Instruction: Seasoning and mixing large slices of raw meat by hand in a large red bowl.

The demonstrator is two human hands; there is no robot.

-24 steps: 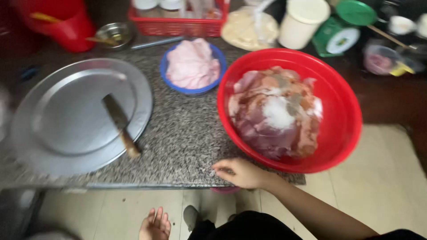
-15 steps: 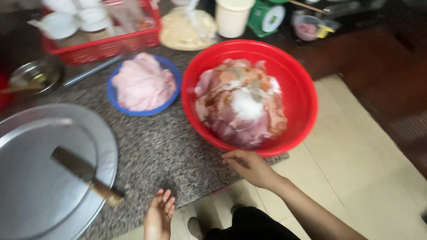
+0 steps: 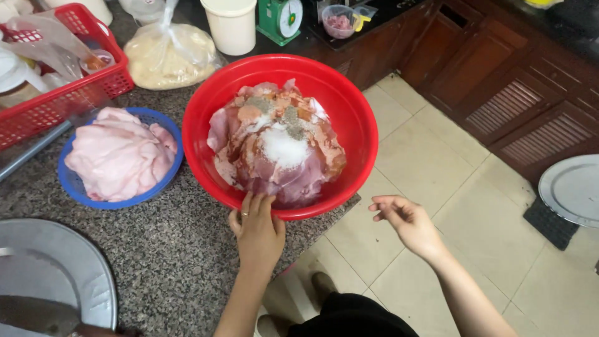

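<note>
Your red basin point(image 3: 349, 106) holds pink-brown meat point(image 3: 274, 150) dusted white and grey. Blue bowl point(image 3: 81, 187): pale pink. Counter point(image 3: 168, 256): speckled grey.

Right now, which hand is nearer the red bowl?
Left. The left hand has its fingers on the near rim of the red bowl; the right hand hangs beside it over the floor, apart.
</note>
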